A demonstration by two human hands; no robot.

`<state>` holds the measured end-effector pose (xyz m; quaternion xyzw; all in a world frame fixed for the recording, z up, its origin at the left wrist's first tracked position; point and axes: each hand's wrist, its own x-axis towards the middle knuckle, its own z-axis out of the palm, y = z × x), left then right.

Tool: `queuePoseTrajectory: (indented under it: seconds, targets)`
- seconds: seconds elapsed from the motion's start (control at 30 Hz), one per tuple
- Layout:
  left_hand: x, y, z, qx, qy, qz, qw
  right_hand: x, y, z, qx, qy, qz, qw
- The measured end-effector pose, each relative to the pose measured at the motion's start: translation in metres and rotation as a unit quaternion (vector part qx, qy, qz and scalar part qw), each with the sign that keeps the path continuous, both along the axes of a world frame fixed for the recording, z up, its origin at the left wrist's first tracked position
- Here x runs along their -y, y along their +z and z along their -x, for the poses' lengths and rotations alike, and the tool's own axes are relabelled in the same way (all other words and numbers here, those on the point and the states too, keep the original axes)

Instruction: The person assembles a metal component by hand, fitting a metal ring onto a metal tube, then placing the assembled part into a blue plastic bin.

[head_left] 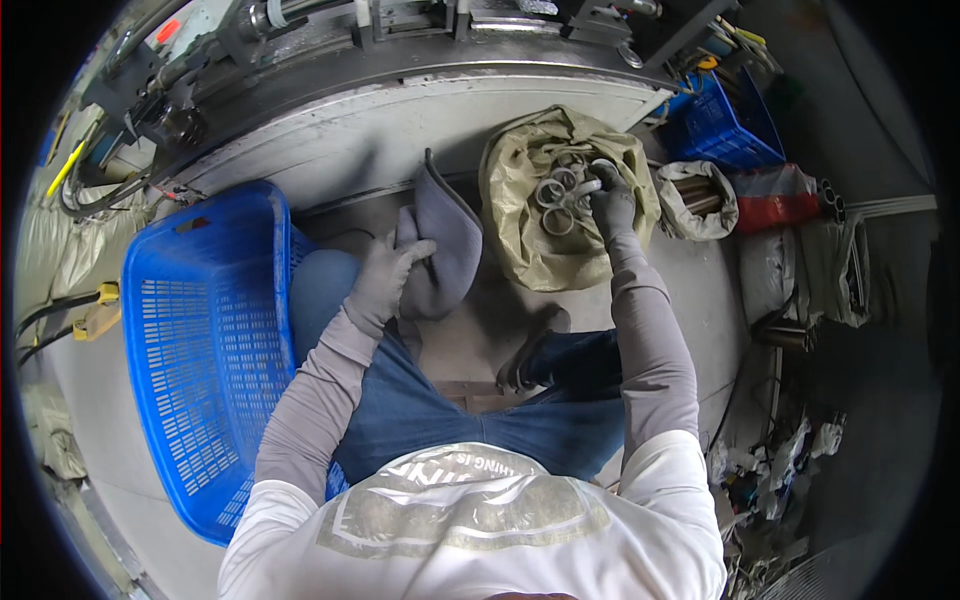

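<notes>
My left hand [385, 272], in a grey glove, grips the edge of a limp grey cloth-like sheet [447, 230]; the sheet bends upward in front of my left knee. A wide-mouthed woven sack [520, 240], yellowish green, stands ahead to the right. Inside it lie several short metal rings [557, 221], like cut tube pieces. My right hand [613, 205], gloved too, reaches into the mouth of the sack. Its fingers are closed at a pale metal ring [603, 165], with part of the grip hidden by the hand.
Beside my left leg is a large blue plastic basket [205, 400] with slotted walls. A machine bench [420, 110] runs across the front. To the right stand a small white sack of brown tubes [700, 200], a blue crate [725, 125] and a red bag [775, 200].
</notes>
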<state>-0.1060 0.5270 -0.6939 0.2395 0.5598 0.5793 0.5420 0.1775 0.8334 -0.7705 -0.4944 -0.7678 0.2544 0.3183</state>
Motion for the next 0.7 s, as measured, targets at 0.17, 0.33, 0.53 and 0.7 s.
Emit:
queuePoseTrajectory:
  seconds: [0.17,0.33,0.53,0.7]
  targets:
    - [0.001,0.004,-0.001,0.023,0.011,-0.021,0.999,0.01,0.017,-0.009,-0.029,-0.043,0.098,0.994]
    - [0.0,0.001,-0.002,0.014,0.002,-0.031,0.999,0.022,0.023,-0.021,0.031,0.044,0.119,0.991]
    - [0.003,-0.008,0.002,-0.039,0.005,-0.032,0.999,0.033,0.051,-0.026,-0.064,0.047,0.327,0.942]
    - [-0.005,-0.002,-0.003,-0.072,-0.023,-0.051,0.996,0.025,0.012,-0.035,-0.025,0.097,0.195,0.976]
